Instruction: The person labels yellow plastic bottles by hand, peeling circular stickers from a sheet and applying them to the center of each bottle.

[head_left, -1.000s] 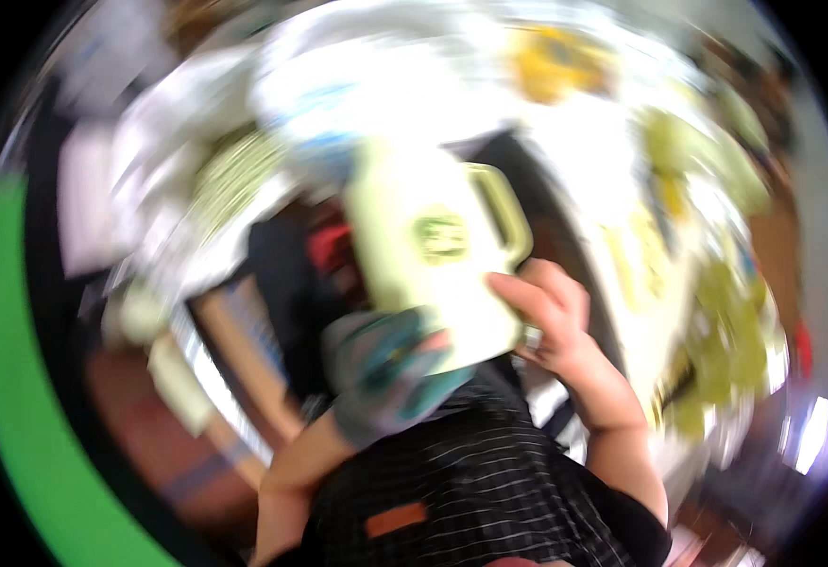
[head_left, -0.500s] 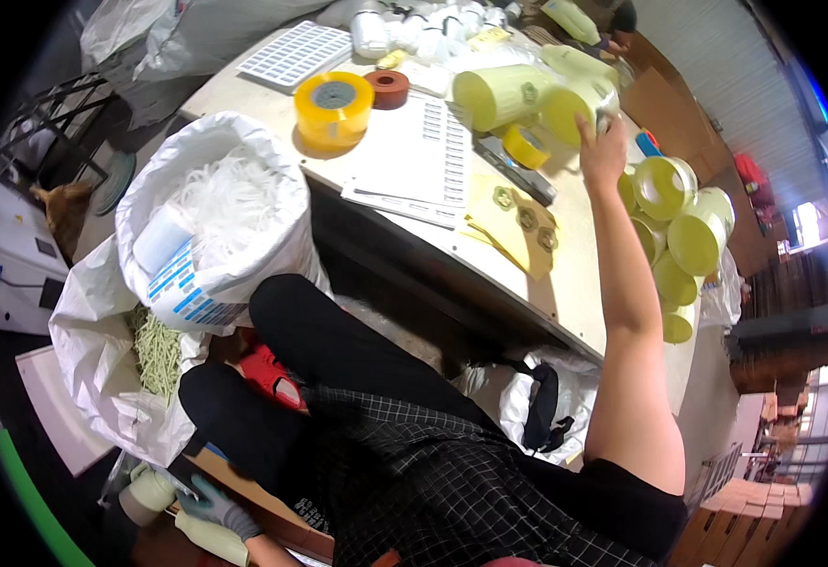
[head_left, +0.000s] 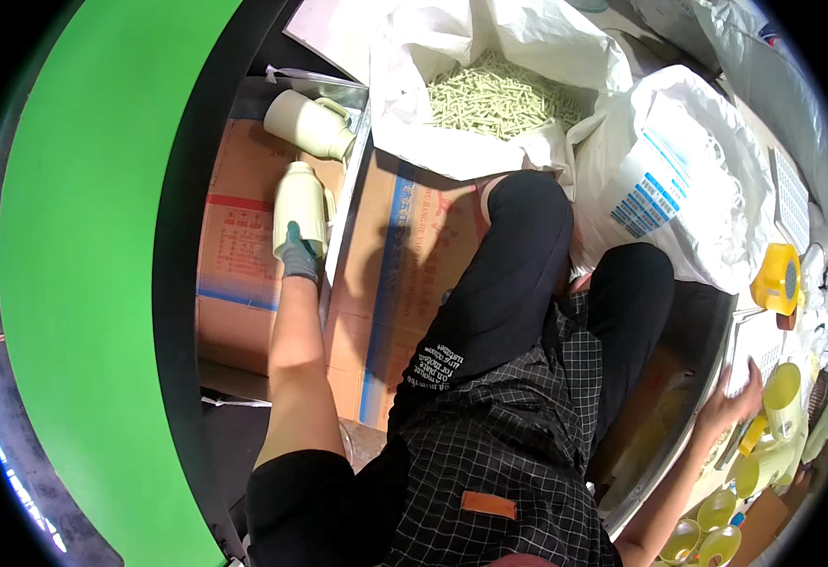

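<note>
My left hand (head_left: 298, 259), in a grey-green glove, grips the lower end of a pale green thermos jug (head_left: 298, 200) with a side handle. The jug lies over the cardboard in a metal-edged tray or chute (head_left: 349, 180) at the left. Just beyond it, a second pale green jug (head_left: 305, 123) rests on its side. At the far right my bare right hand (head_left: 730, 402) is over the table edge with its fingers apart, nothing visible in it. Printed label sheets (head_left: 754, 340) are beside its fingers, and a pale green cylinder (head_left: 782, 402) lies close by.
A white sack (head_left: 404, 123) holds pale green strips. Another white sack (head_left: 595, 227) with clear plastic pieces stands beside it. Tape rolls, including a yellow one (head_left: 775, 279), and several green cylinders (head_left: 719, 510) are on the table. A green curved surface (head_left: 83, 283) borders the left.
The view has swung left toward the tray. My right hand has come away from the green cylinders to the table's near edge. My left hand is now clearly seen on a jug.
</note>
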